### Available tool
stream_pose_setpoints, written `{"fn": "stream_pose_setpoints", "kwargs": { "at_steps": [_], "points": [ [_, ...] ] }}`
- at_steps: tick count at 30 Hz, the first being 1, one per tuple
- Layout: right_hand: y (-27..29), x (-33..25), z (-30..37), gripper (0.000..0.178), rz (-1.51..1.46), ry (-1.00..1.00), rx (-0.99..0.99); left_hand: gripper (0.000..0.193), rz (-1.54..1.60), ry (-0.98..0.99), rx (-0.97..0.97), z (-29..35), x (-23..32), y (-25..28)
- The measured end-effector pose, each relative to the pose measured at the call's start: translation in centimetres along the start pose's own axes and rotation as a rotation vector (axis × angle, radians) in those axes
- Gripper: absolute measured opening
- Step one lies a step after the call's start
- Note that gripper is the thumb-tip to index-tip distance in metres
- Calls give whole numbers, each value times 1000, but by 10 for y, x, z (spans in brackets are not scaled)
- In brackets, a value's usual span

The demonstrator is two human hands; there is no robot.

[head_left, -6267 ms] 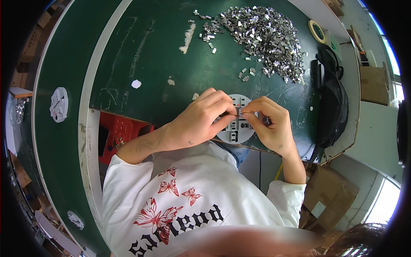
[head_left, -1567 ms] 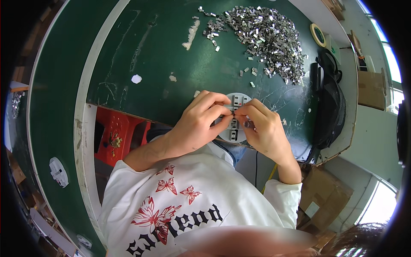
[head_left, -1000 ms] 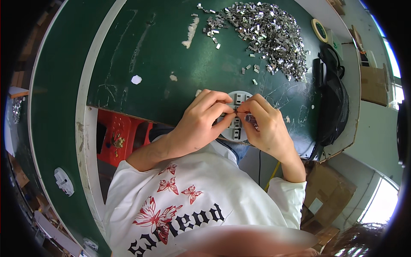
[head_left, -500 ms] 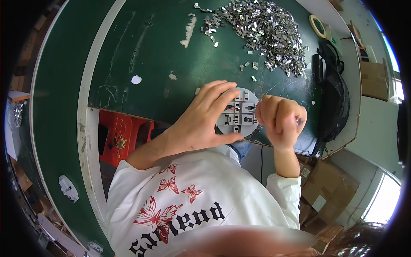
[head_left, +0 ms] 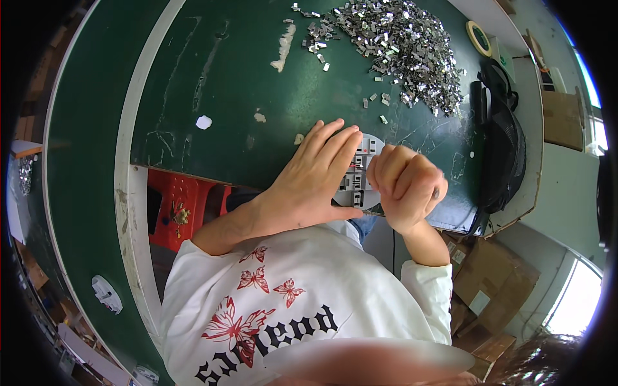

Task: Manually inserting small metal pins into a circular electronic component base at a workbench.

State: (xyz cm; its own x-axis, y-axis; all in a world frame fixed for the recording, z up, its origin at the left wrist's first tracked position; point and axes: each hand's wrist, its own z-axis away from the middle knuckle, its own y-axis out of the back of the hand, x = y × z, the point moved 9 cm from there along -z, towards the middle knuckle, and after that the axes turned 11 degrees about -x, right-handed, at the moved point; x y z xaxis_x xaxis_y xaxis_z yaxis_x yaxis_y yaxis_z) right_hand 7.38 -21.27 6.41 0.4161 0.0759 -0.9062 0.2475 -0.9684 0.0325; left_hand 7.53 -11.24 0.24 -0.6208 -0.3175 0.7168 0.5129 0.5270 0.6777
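A round grey plastic piece (head_left: 356, 184) with square compartments, slots and small inserts lies at the near edge of the green bench. My left hand (head_left: 309, 177) spans its left side, fingers stretched along the upper left rim and thumb along the lower rim. Over the right part of the piece, my right hand (head_left: 405, 186) is closed in a fist. A small dark end of something shows at the right side of that fist; the rest is hidden by the fingers. The fist covers the piece's right compartments.
A large heap of small metal clips (head_left: 412, 55) lies at the far right, with some scattered toward me. Right of it are a roll of tape (head_left: 477, 38) and a black mesh bag (head_left: 505, 145). A red plastic stool (head_left: 168, 215) stands below the bench at left.
My right fist has moved left and tilted, now over the piece's right half. My left hand stays at the piece with its fingers slightly shifted.
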Motion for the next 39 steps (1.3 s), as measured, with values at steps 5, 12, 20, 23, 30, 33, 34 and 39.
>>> {"fn": "stream_pose_setpoints", "kwargs": {
  "at_steps": [5,12,20,23,30,33,34,39],
  "points": [
    [-9,7,1,57,223,10,-78,112,-44,-46,16,-1,4,3],
    [12,-20,-11,51,-189,106,-9,113,-102,6,13,7,6,2],
    [47,-43,-11,47,139,130,46,112,-44,210,336,41,-38,108],
    [58,-36,-6,48,190,55,47,108,-143,561,598,90,-83,182],
    [61,-21,0,46,374,-168,-11,94,-697,1369,751,174,-163,270],
    [54,-14,-6,41,439,-273,-66,87,-727,1143,604,131,-177,265],
    [48,-16,-11,36,550,-271,-126,84,-731,1034,523,111,-180,261],
    [20,-14,-20,22,940,-162,-265,71,-544,696,461,29,-226,296]
  ]
}}
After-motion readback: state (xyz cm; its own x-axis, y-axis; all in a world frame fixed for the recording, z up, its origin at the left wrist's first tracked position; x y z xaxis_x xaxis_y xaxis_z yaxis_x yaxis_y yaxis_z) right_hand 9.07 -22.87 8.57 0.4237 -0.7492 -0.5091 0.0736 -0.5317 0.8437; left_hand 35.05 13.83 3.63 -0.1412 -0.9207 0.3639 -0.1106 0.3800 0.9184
